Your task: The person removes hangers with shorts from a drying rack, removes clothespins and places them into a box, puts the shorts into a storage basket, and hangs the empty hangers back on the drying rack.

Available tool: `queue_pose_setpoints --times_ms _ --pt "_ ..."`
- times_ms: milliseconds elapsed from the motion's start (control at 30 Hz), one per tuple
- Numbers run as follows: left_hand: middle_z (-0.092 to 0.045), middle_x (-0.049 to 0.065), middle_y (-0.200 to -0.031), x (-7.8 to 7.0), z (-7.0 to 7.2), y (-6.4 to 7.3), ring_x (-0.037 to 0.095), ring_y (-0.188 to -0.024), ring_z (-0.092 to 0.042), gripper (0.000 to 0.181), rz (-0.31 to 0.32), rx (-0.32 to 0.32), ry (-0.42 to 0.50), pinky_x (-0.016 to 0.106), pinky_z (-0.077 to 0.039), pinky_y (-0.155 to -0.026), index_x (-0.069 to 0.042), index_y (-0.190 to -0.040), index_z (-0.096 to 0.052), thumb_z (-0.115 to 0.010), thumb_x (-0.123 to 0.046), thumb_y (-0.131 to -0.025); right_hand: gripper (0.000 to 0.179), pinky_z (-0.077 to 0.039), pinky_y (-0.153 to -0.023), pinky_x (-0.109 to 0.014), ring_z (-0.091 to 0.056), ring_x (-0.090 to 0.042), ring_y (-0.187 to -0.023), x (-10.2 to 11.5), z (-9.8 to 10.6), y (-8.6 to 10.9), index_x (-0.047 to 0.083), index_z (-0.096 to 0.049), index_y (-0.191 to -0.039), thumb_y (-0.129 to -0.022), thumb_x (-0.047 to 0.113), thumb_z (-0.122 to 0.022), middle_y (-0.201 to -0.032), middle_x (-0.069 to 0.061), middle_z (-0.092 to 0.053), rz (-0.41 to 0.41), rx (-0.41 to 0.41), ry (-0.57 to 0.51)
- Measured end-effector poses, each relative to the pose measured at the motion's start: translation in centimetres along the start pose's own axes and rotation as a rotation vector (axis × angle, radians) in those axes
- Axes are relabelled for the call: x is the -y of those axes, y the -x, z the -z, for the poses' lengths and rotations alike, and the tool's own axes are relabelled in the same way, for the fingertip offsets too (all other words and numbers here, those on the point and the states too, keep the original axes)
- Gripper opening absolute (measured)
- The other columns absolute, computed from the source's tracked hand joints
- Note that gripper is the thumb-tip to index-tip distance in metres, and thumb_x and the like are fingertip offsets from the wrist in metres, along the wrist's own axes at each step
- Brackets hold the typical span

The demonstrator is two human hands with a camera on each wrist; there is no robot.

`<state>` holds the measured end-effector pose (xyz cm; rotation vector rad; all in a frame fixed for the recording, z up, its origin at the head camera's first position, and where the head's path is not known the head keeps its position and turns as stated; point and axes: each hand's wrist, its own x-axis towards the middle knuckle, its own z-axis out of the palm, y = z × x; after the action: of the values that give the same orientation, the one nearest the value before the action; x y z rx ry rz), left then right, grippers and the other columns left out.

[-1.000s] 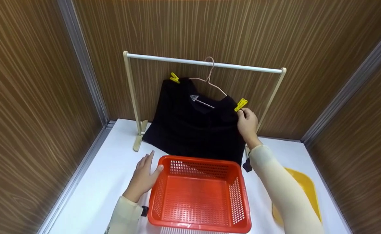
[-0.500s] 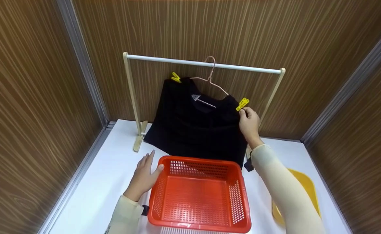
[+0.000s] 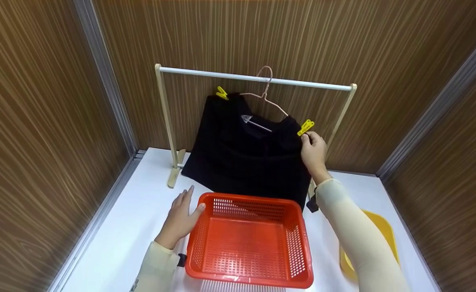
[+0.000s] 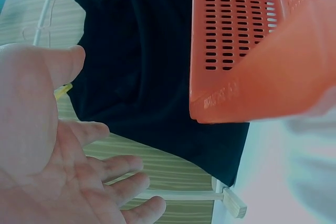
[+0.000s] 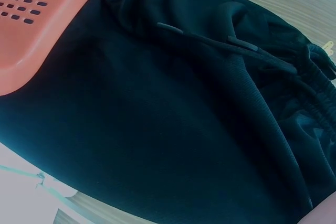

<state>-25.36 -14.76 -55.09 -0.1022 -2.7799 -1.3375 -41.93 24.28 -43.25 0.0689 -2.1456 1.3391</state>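
Black drawstring shorts hang from a pinkish wire hanger hooked over the rail. Their gathered waistband and drawstring show in the right wrist view. One yellow clothespin clips the left top corner, another clothespin the right. My right hand pinches the waistband edge just below the right clothespin; in the right wrist view only a bit of the hand shows at the lower right corner. My left hand, fingers extended and thumb spread, is by the left rim of the red basket.
The drying rack has a white rail on wooden legs. A yellow tray lies on the white table, partly behind my right forearm. Wood-grain panels wall in the back and both sides.
My right hand has shifted slightly right and up, drawing the shorts, both clothespins and the hanger along with it. My left hand and the basket have stayed in nearly the same place.
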Motion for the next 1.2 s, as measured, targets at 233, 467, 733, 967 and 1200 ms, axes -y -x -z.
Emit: queue_pose_setpoints --times_ms 233,467,733,967,1200 --pt "-0.024 0.025 -0.166 -0.1 0.0 0.2 0.05 -0.152 -0.024 0.076 0.003 -0.006 0.001 0.075 -0.029 -0.109 -0.019 -0.166 -0.023 -0.059 -0.045 -0.104 0.02 -0.041 -0.085 -0.037 -0.056 -0.029 -0.09 0.4 0.4 0.2 -0.006 -0.068 -0.099 -0.104 0.01 -0.058 -0.098 -0.02 -0.066 0.009 0.009 0.023" --pt "-0.024 0.026 -0.167 -0.2 -0.1 0.2 0.049 -0.152 -0.023 0.076 0.003 0.001 0.004 0.075 -0.028 -0.11 -0.018 -0.166 -0.023 -0.058 -0.047 -0.104 0.019 -0.04 -0.088 -0.038 -0.055 -0.029 -0.092 0.7 0.7 0.4 -0.006 -0.069 -0.1 -0.104 0.01 -0.058 -0.097 -0.02 -0.065 0.013 0.012 0.02" --pt "-0.024 0.026 -0.166 -0.5 -0.1 0.1 0.049 -0.152 -0.024 0.075 -0.005 -0.001 0.014 0.074 -0.028 -0.11 -0.018 -0.165 -0.024 -0.059 -0.045 -0.104 0.019 -0.041 -0.081 -0.03 -0.053 -0.019 -0.084 1.0 1.5 0.8 -0.007 -0.068 -0.096 -0.104 0.008 -0.059 -0.091 -0.015 -0.064 0.025 -0.012 -0.026" --pt "-0.024 0.026 -0.166 -0.3 -0.1 0.2 0.049 -0.152 -0.024 0.076 -0.004 0.003 0.007 0.074 -0.029 -0.11 -0.017 -0.165 -0.024 -0.058 -0.047 -0.104 0.018 -0.041 -0.076 -0.024 -0.053 -0.01 -0.078 1.1 2.5 1.7 -0.008 -0.068 -0.096 -0.104 0.006 -0.059 -0.09 -0.013 -0.064 0.019 -0.019 -0.081" --pt "-0.025 0.027 -0.166 -0.4 -0.2 0.2 0.051 -0.151 -0.025 0.077 -0.011 0.01 -0.001 0.075 -0.029 -0.109 -0.016 -0.165 -0.024 -0.058 -0.047 -0.104 0.02 -0.042 -0.075 -0.022 -0.054 -0.01 -0.079 0.9 3.5 2.5 -0.009 -0.068 -0.098 -0.105 0.007 -0.058 -0.09 -0.012 -0.064 0.011 -0.012 -0.116"
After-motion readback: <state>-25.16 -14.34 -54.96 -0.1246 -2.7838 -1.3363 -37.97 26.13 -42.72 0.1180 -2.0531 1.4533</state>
